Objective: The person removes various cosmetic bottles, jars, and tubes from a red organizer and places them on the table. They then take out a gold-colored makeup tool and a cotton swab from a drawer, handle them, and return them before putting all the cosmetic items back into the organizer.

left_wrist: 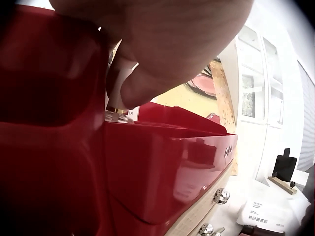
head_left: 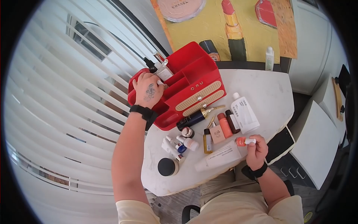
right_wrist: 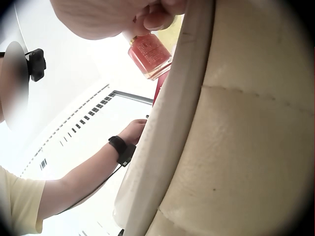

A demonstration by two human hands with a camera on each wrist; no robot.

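My left hand (head_left: 147, 90) reaches into the red organizer (head_left: 175, 89), at its left end. Its thumb and fingers pinch the white cap of a small clear glass bottle (left_wrist: 118, 117), whose lower part is hidden behind the red wall in the left wrist view. Over the near edge of the table, my right hand (head_left: 258, 152) holds a coral-red nail polish bottle (head_left: 241, 141) by its white cap. In the right wrist view the same nail polish (right_wrist: 150, 55) hangs glass end down from the fingers.
A clear bottle (head_left: 164, 71) stands in the organizer. On the white table (head_left: 268, 97) lie a white tube (head_left: 244, 114), a pale cream tube (head_left: 220, 156), a dark blue bottle (head_left: 192, 119), a pink box (head_left: 217, 133) and a black-lidded jar (head_left: 167, 167). Blinds (head_left: 74, 112) hang at left.
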